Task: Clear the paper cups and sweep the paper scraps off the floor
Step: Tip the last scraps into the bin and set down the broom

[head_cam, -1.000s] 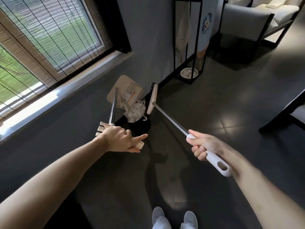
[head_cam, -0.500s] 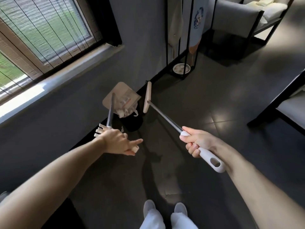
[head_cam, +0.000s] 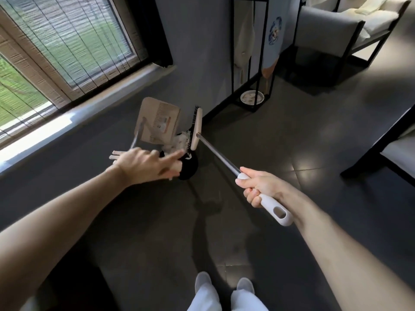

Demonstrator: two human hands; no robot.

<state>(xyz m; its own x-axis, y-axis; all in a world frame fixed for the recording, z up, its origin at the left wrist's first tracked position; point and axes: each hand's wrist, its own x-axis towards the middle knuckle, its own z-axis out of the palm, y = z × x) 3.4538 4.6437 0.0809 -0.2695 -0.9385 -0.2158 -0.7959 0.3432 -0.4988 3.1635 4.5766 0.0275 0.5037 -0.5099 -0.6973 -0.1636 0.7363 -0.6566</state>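
**A:** Nearest us, what do we have?

**B:** Pale shoes (head_cam: 203,282) on the dark floor (head_cam: 280,135). Above them, our right hand (head_cam: 258,190) is clenched round the white grip of the broom (head_cam: 219,154). Our left hand (head_cam: 143,163), blurred, holds the dustpan (head_cam: 160,123) by its handle, forefinger stretched out.

**A:** Where might this go wrong?

**B:** At the tipping, we judge. The black bin (head_cam: 189,169) by the wall looks narrower than the pan's lip, so light paper could drift past its rim onto the floor. The bristles could also flick bits aside, and a knock from pan or broom might topple the bin.

**A:** And the paper scraps (head_cam: 179,143) themselves?

**B:** A white, crumpled clump at the lip of the tilted dustpan, with the broom's head against it, just above the bin. We see no paper cups. Farther off, a bowl (head_cam: 252,96) sits at the foot of a black metal stand (head_cam: 260,55).
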